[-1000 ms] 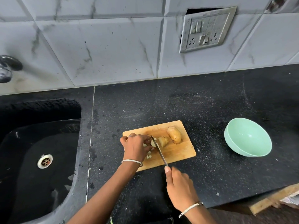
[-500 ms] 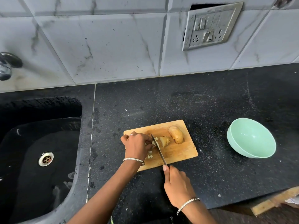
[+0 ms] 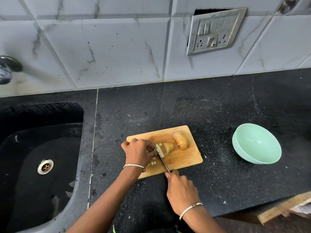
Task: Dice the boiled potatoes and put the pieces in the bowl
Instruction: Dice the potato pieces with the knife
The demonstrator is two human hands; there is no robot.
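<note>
A wooden cutting board point(image 3: 183, 158) lies on the black counter. On it sit a whole brown potato point(image 3: 180, 140), a partly cut potato point(image 3: 168, 147) and small white diced pieces point(image 3: 159, 149). My right hand point(image 3: 181, 194) grips the handle of a knife point(image 3: 161, 157), whose blade lies across the board beside the diced pieces. My left hand point(image 3: 138, 153) rests on the board's left part with curled fingers at the potato pieces next to the blade; what the fingertips hold is hidden. An empty mint-green bowl point(image 3: 256, 146) stands to the right of the board.
A black sink point(image 3: 38, 162) with a metal drain fills the left side. A tap point(image 3: 8, 68) juts from the tiled wall above it. A switch plate point(image 3: 216, 31) is on the wall. The counter's front edge runs at lower right, with a wooden piece point(image 3: 282, 209) below it.
The knife blade has shifted slightly left across the cut potato and more diced pieces lie beside it. Both hands stay in about the same place.
</note>
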